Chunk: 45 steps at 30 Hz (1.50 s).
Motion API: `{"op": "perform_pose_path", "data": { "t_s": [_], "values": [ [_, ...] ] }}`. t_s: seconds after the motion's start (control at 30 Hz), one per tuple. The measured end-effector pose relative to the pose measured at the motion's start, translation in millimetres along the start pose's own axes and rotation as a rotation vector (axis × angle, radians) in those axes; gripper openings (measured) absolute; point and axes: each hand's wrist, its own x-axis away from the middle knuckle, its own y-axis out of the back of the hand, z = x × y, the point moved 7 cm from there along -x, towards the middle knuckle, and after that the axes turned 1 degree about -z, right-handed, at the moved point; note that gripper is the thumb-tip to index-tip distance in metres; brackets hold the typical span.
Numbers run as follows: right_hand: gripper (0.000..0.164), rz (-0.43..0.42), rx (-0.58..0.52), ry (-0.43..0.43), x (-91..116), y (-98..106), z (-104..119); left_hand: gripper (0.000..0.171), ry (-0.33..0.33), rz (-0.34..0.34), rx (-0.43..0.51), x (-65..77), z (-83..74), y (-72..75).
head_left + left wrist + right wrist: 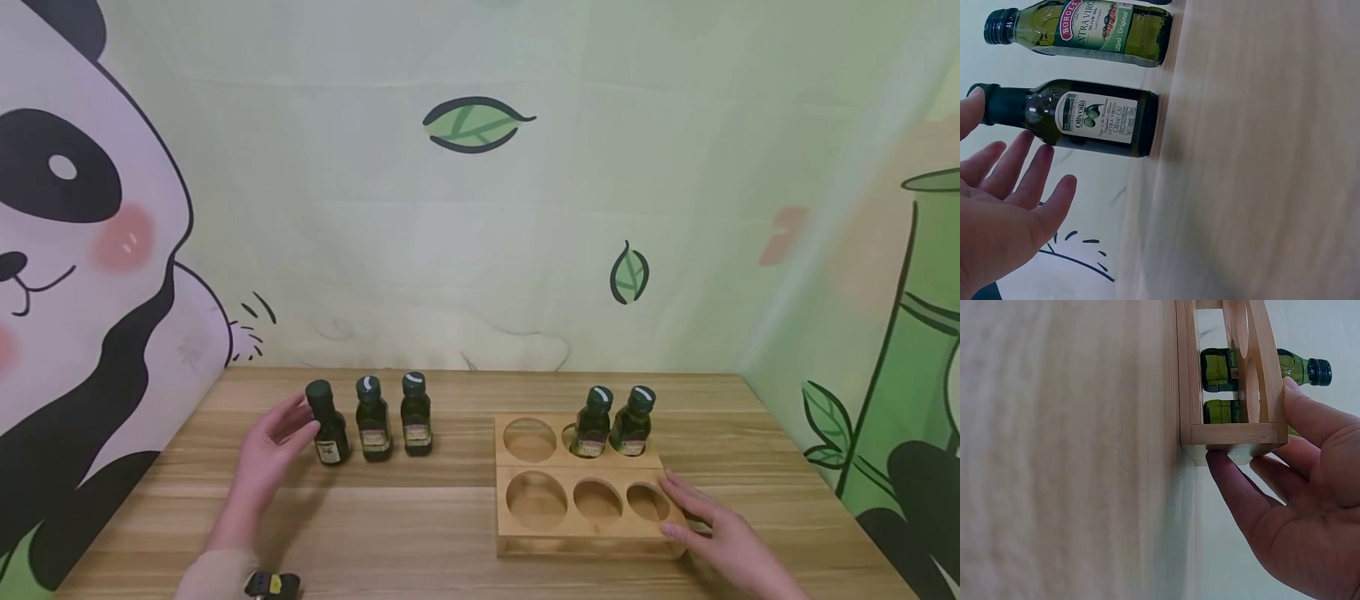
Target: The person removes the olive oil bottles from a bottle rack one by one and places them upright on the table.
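Note:
On the left of the table, a dark olive oil bottle (332, 423) with a cream label stands upright. My left hand (273, 446) is beside its neck, fingers spread and loosely bent. In the left wrist view the thumb (971, 112) overlaps the bottle's dark cap; whether it touches is unclear. Two Borges olive oil bottles, a nearer one (374, 421) and a farther one (416, 415), stand to its right. My right hand (720, 533) holds the right end of a wooden rack (551, 537), thumb at its top edge and fingers against its side.
Two more small oil bottles, one (592, 423) beside another (633, 421), stand in back-row holes of the rack. Its front row has three round holes. A wall cloth (480, 250) with panda and leaf drawings hangs behind the wooden table (405, 525).

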Motion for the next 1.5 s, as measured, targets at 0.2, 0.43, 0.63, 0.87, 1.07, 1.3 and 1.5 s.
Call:
{"op": "perform_pose_path", "data": {
  "t_s": [0.2, 0.43, 0.63, 0.87, 1.07, 1.3, 1.5],
  "values": [
    [0.065, 0.001, -0.017, -0.020, -0.5, -0.1, -0.2, 0.058, -0.051, -0.012, -0.055, 8.8, -4.6, 7.0],
    [0.066, -0.004, -0.024, -0.012, -0.4, 0.1, 0.1, 0.055, -0.054, -0.015, -0.118, 17.3, -7.1, 10.7],
    [0.067, -0.011, -0.034, -0.014, -1.0, 0.9, -1.0, 0.050, -0.050, -0.062, -0.138, 23.9, -9.8, 13.0],
    [0.064, -0.030, -0.015, -0.001, 0.4, 1.2, -0.7, 0.043, -0.074, -0.057, -0.128, 30.9, -16.1, 4.6],
    [0.064, -0.025, -0.010, -0.002, 0.7, 0.8, -0.5, 0.041, -0.088, -0.019, -0.113, 36.1, -20.0, -9.3],
    [0.067, -0.003, -0.024, -0.016, 0.5, -0.4, -0.8, 0.038, -0.087, 0.038, -0.063, 40.5, -25.1, -27.9],
    [0.066, -0.012, -0.024, -0.018, 0.2, -0.4, -1.6, 0.038, -0.045, 0.088, -0.087, 41.5, -30.8, -47.6]
  ]
}}
